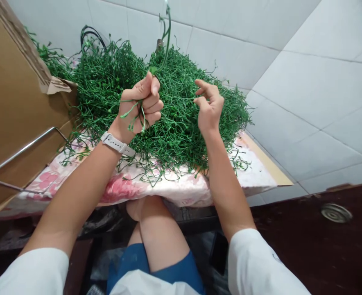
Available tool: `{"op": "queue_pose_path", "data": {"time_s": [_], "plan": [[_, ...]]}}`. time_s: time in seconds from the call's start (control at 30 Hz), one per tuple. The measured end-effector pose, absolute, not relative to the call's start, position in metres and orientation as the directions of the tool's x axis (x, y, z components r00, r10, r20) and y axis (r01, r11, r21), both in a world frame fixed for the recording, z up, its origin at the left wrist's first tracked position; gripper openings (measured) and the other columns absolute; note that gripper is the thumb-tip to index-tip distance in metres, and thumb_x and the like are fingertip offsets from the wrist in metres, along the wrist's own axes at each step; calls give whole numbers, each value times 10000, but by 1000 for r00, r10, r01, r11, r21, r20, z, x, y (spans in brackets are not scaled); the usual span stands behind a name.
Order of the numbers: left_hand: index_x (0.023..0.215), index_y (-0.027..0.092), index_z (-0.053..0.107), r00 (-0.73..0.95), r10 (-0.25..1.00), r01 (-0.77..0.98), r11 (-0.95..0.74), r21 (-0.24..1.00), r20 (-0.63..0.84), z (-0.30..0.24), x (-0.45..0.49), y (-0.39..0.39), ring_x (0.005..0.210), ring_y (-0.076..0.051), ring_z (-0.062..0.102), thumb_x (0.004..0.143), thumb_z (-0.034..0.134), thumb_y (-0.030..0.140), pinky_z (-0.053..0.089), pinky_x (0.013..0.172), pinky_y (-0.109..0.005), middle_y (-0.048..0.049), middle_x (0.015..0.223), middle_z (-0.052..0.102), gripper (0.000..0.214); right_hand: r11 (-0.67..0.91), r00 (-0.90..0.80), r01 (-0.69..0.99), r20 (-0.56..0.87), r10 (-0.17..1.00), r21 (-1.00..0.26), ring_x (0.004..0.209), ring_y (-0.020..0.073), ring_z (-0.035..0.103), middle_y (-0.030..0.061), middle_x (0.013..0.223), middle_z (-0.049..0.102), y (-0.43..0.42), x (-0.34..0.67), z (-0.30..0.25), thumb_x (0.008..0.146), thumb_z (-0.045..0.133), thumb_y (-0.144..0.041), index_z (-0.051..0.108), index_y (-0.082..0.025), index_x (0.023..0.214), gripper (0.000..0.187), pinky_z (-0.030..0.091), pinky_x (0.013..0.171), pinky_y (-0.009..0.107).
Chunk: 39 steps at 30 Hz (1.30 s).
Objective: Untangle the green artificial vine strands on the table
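A big tangled heap of thin green stems (175, 102) lies on a pink-flowered cloth (181, 188) in front of me. My left hand (142, 106), with a white watch on the wrist, is closed round a small bunch of these stems; one long stem (168, 32) rises from its thumb and fingers up past the top of the heap. My right hand (208, 107) hovers just right of it over the heap, fingers bent and partly spread, with a fine stem seemingly pinched at the fingertips.
A brown cardboard sheet (12, 106) stands at the left with a bent metal rod (24, 151) leaning on it. White tiled walls rise behind and to the right. A dark floor with a round drain (336, 212) lies at the lower right. My knee (152, 221) sits under the cloth's edge.
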<state>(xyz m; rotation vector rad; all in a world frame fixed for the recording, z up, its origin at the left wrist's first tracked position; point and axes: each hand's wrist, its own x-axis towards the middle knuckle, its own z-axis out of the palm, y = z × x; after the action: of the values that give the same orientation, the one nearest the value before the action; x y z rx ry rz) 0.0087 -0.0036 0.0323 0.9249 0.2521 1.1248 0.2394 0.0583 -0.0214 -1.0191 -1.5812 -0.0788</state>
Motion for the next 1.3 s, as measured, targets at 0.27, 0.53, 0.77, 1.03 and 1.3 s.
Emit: {"op": "queue_pose_path", "data": {"time_s": [0.27, 0.53, 0.77, 1.03, 1.3], "plan": [[631, 205, 456, 314, 906, -755, 58, 653, 283, 34, 6, 0, 374, -66, 117, 1115, 245, 449, 132, 341, -173, 75, 482, 137, 582, 852, -177, 294, 851, 495, -434, 784, 174, 611, 42, 783, 651, 9, 209, -8, 1049, 447, -509, 699, -215, 806, 457, 495, 780, 360], [654, 212, 462, 186, 935, -767, -54, 640, 301, 39, -6, 10, 337, -61, 150, 1115, 292, 439, 152, 321, -191, 85, 443, 167, 541, 834, -321, 306, 775, 544, -459, 535, 87, 335, -36, 565, 435, 0, 188, -9, 975, 572, -654, 535, -189, 621, 585, 284, 552, 287], [695, 238, 472, 201, 938, -811, -2, 585, 282, 34, -8, 20, 339, -59, 151, 1071, 498, 412, 124, 344, -225, 93, 416, 226, 415, 874, -475, 219, 735, 484, -434, 550, 83, 357, -38, 587, 432, -6, 181, -6, 992, 560, -634, 489, -186, 631, 580, 290, 564, 277], [678, 217, 429, -39, 965, -801, -186, 569, 260, 40, -36, 34, 408, -86, 103, 1124, 353, 394, 120, 383, -201, 87, 474, 139, 486, 820, -542, 3, 688, 483, -573, 523, 96, 417, -21, 582, 480, -22, 182, -5, 997, 577, -597, 564, -203, 657, 520, 319, 518, 280], [626, 227, 444, 102, 948, -819, -92, 567, 301, 39, -31, 31, 329, -57, 147, 1115, 321, 407, 158, 317, -166, 95, 449, 132, 535, 680, 137, 490, 819, 557, -545, 597, 140, 445, -18, 706, 433, 14, 190, -21, 993, 462, -707, 649, -232, 1117, 525, 406, 599, 313]]}}
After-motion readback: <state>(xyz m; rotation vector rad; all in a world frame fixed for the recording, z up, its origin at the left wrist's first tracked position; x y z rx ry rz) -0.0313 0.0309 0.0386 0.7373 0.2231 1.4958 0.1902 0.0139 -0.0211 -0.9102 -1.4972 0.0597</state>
